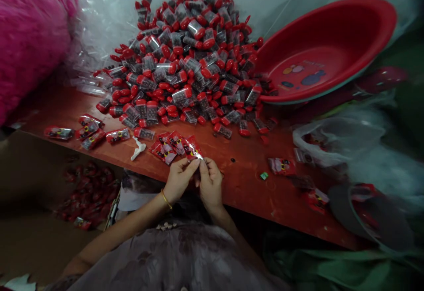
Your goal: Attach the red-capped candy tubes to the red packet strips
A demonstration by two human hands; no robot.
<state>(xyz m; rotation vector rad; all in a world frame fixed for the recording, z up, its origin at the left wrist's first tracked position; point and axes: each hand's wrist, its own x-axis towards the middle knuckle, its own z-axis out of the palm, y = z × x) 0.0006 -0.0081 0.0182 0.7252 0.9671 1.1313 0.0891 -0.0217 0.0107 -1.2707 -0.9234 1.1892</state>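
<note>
Close to the table's front edge, my left hand (179, 178) and my right hand (211, 184) meet, thumbs and fingers closed on the near edge of a small red printed packet (191, 146). The packet's lower end looks shiny and clear. Beside it, to the left, several similar red packets (164, 148) lie overlapping on the table. A twisted white scrap (138, 148) lies farther left. Behind my hands rises a big heap of small clear containers with red caps (185, 66), dark beads or pellets inside them.
A red basin (331, 21) tilts against the heap at right. Filled packets (89, 132) lie on the red table (245, 185) at left, others in a box (89, 189) below. A pink bag (33, 39), a plastic bag (341, 136) and a grey bowl (347, 211) flank the sides.
</note>
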